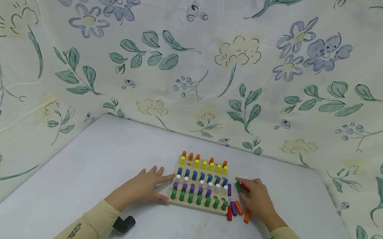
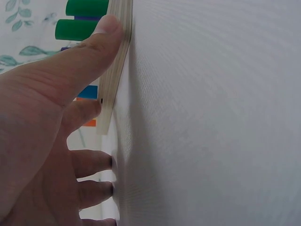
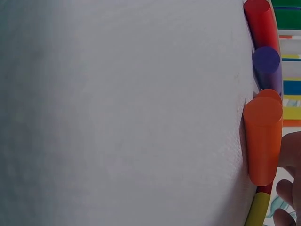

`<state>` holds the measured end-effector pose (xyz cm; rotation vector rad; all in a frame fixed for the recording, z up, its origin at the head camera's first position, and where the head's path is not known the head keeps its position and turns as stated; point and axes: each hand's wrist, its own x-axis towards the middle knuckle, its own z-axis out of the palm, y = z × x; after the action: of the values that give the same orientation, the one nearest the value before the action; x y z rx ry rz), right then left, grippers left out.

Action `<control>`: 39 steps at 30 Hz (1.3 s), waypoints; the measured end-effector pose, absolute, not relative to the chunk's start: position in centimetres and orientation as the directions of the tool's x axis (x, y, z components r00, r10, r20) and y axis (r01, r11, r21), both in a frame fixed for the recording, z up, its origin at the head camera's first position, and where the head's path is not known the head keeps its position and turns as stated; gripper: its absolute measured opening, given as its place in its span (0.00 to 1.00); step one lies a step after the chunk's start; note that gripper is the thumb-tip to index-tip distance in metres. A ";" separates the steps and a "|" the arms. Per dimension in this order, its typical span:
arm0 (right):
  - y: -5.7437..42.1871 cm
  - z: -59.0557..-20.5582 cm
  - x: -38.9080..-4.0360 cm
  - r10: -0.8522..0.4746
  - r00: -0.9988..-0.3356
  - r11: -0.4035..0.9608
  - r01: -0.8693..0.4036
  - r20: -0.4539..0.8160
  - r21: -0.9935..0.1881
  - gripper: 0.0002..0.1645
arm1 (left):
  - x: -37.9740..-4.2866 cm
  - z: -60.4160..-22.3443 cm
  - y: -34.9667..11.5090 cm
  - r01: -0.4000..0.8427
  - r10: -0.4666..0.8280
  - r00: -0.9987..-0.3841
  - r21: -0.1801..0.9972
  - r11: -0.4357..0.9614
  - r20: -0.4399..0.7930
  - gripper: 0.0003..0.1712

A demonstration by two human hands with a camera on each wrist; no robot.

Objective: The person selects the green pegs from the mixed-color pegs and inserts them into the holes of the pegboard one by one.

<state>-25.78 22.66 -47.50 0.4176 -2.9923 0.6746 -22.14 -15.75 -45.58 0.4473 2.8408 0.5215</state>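
A wooden pegboard holds rows of orange, yellow, blue, white, purple and green pegs. My left hand is at its left side with fingers spread. In the left wrist view the thumb touches the board's edge, and other fingertips rest on the table. To the right of the board, my right hand is over loose pegs. A green peg and a red peg show in the gap between its thumb and index finger. A yellow peg lies partly hidden near that hand.
Loose pegs lie by the board's right side: a red peg, a purple peg, orange pegs and another purple peg. The white table meets a floral cloth at the back and sides.
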 end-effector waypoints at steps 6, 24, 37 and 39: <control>22.8 -47.6 -25.8 -0.262 -0.958 0.870 -0.288 0.119 -0.400 0.30 | -22.1 -45.5 -15.6 0.256 0.332 -0.930 0.376 0.891 -0.155 0.52; 23.0 -48.0 -24.9 -0.271 -0.949 0.829 -0.314 0.160 -0.462 0.29 | -22.1 -45.4 -15.5 0.256 0.332 -0.931 0.376 0.891 -0.152 0.52; 23.2 -48.6 -24.7 -0.249 -0.956 0.805 -0.292 0.153 -0.516 0.27 | -22.0 -45.4 -15.6 0.248 0.326 -0.931 0.374 0.894 -0.162 0.52; 23.2 -48.5 -24.6 -0.242 -0.959 0.804 -0.284 0.149 -0.523 0.27 | -22.1 -45.5 -15.6 0.248 0.325 -0.932 0.370 0.895 -0.161 0.52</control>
<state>-24.62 23.23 -48.52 0.4256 -2.9126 0.8618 -22.07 -15.64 -45.50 0.4352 2.8425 0.5130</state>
